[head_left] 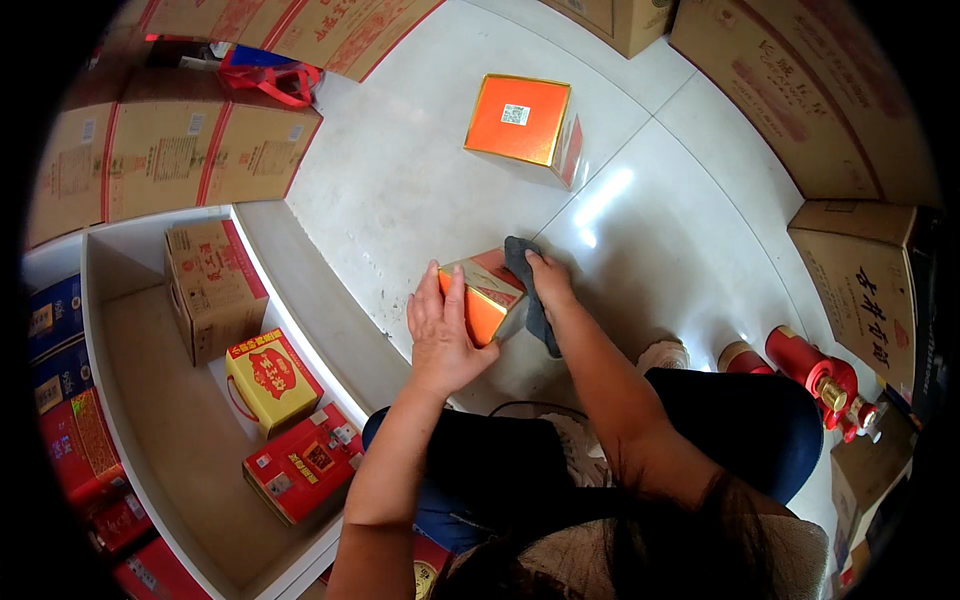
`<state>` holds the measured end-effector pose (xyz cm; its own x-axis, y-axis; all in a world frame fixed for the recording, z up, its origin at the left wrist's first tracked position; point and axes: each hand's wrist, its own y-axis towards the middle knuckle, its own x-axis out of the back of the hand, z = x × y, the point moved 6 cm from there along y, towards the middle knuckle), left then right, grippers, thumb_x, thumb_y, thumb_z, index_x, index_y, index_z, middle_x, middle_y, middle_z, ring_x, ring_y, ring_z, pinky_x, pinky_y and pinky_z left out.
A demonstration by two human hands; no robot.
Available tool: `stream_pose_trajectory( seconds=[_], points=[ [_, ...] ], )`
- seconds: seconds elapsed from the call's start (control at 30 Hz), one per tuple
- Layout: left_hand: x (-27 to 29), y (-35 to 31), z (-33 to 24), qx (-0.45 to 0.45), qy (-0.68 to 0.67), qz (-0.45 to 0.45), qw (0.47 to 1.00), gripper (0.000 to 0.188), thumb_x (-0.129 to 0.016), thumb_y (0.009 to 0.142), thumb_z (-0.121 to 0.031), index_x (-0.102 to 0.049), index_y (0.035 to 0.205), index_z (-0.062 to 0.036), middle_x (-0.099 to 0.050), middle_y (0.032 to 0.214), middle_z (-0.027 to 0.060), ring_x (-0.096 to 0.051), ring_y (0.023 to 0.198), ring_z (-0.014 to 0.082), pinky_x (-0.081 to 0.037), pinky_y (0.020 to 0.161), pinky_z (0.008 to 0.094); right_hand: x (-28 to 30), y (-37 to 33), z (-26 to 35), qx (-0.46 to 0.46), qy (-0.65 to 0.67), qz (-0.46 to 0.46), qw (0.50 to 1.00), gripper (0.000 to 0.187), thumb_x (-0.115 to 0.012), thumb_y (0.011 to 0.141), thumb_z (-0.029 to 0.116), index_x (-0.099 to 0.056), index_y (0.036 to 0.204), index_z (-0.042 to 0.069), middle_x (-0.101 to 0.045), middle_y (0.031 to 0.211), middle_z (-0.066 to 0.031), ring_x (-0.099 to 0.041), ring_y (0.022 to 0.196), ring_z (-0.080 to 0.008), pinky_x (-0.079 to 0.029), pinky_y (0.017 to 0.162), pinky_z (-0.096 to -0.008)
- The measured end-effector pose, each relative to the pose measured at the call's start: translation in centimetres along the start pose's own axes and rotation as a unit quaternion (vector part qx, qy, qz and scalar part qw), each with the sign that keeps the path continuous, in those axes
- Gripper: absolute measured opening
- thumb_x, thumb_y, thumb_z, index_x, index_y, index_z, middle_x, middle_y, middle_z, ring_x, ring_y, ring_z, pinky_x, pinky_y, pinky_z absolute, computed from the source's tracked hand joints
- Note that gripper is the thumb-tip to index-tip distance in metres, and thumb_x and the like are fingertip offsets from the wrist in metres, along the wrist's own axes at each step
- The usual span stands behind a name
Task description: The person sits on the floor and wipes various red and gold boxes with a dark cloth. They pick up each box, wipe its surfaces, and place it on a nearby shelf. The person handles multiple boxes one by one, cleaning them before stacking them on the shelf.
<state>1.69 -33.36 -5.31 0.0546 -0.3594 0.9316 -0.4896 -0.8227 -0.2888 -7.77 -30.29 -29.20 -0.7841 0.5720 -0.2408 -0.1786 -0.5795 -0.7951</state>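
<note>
Close in front of me on the floor is a small box [478,318] with an orange top edged in gold and beige and red sides. My left hand [437,345] grips it, with fingers over the top and thumb along the near edge. In my right hand [549,282] is a dark grey cloth [537,318], pressed against the right side of that box and hanging down toward my knees. The fingertips behind the cloth are hidden. Farther off stands a larger-looking orange-topped box [515,125] with a square printed code on its lid; neither hand touches it.
At left, a white shelf unit [258,262] holds a brown carton [215,290], a yellow gift box [272,382] and a red box [305,462]. Stacked cartons [165,160] line the far left; more cartons [780,90] stand right. Red bottles [815,370] are beside my right knee.
</note>
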Motion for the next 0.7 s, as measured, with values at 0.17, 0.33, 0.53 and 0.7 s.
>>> stream_pose_trajectory(
  seconds=[0.17, 0.33, 0.53, 0.7],
  points=[
    [-0.2, 0.3, -0.6, -0.048, 0.062, 0.039, 0.996, 0.103, -0.071, 0.062, -0.044, -0.018, 0.142, -0.0068, -0.011, 0.147, 0.0208, -0.011, 0.135, 0.0406, -0.005, 0.106, 0.0555, -1.6, -1.3, 1.8, 0.000, -0.092, 0.047, 0.995, 0.036, -0.054, 0.089, 0.033, -0.061, 0.106, 0.002, -0.063, 0.088, -0.0071, -0.058, 0.074, -0.0149, -0.046, 0.068, -0.0283],
    [-1.0, -0.2, 0.4, -0.074, 0.014, -0.080, 0.994, 0.101, -0.062, 0.069, -0.058, -0.019, 0.139, -0.0005, -0.020, 0.143, 0.0254, -0.015, 0.134, 0.0408, -0.004, 0.106, 0.0560, -5.9, -9.2, 10.6, 0.163, -0.164, 0.116, 0.966, 0.045, -0.050, 0.086, 0.042, -0.061, 0.102, 0.002, -0.063, 0.090, -0.0218, -0.061, 0.086, -0.0358, -0.046, 0.076, -0.0381],
    [-1.0, -0.3, -0.1, -0.067, 0.017, -0.102, 0.992, 0.096, -0.064, 0.069, -0.055, -0.024, 0.135, 0.0013, -0.025, 0.139, 0.0277, -0.022, 0.131, 0.0412, -0.007, 0.105, 0.0571, -5.8, -9.3, 10.9, 0.222, -0.109, 0.139, 0.959, 0.042, -0.052, 0.086, 0.041, -0.062, 0.093, 0.001, -0.062, 0.081, -0.0199, -0.061, 0.075, -0.0320, -0.047, 0.068, -0.0354],
    [-0.8, 0.1, -0.7, -0.070, 0.045, -0.094, 0.992, 0.095, -0.066, 0.069, -0.049, -0.021, 0.136, 0.0022, -0.023, 0.141, 0.0271, -0.022, 0.131, 0.0413, -0.010, 0.106, 0.0542, -2.2, -1.4, 3.5, 0.141, -0.160, 0.068, 0.975, 0.052, -0.043, 0.089, 0.047, -0.060, 0.105, 0.001, -0.061, 0.098, -0.0225, -0.058, 0.093, -0.0355, -0.043, 0.082, -0.0382]
  ],
)
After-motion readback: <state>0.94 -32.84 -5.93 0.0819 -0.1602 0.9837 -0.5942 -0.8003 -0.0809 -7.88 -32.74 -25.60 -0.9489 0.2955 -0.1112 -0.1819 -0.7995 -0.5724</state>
